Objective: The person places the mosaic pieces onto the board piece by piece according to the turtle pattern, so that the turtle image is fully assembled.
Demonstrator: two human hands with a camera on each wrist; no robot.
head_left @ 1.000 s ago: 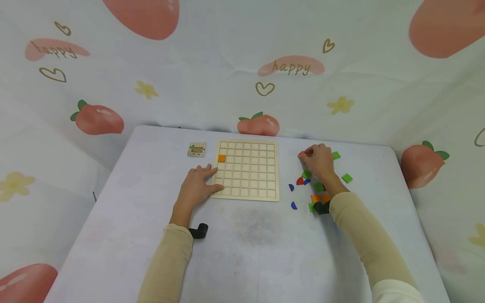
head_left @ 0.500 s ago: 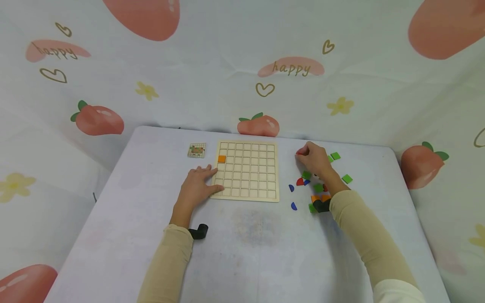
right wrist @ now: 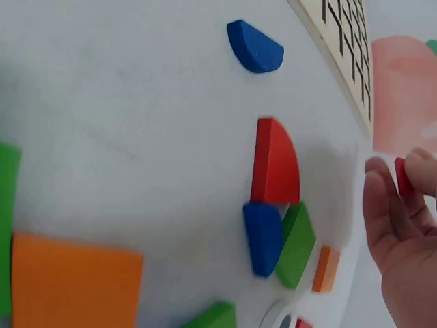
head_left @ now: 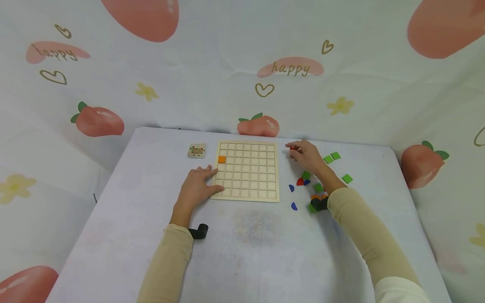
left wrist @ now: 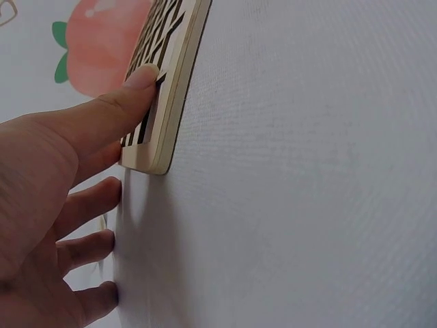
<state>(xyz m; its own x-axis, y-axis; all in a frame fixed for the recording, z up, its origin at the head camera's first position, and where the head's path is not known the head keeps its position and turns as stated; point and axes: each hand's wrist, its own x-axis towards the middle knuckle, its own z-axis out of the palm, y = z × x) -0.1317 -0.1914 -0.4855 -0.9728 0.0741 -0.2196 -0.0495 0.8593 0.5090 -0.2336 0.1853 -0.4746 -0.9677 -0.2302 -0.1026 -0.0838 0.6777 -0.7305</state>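
Between thumb and fingers, my right hand [head_left: 308,156] pinches a small red piece [right wrist: 403,178], raised above the table just right of the board; the fingers hide much of its shape. The wooden grid board [head_left: 275,172] lies flat in the middle, with one orange square tile [head_left: 221,159] in a cell of its left column. At the board's left edge rests my left hand [head_left: 196,188], fingers spread. In the left wrist view the thumb [left wrist: 109,117] presses on top of the board's corner, and the other fingertips reach the tabletop.
A small pattern card [head_left: 197,150] lies left of the board. To the right are scattered green squares [head_left: 347,179], blue half-rounds [head_left: 294,206], a red quarter-round [right wrist: 276,164] and orange squares [right wrist: 75,283]. A peach-print cloth [head_left: 227,63] hangs behind the table.
My right hand has moved left towards the board with the red piece, away from the green squares at the back right. The left hand and the board have stayed in place.
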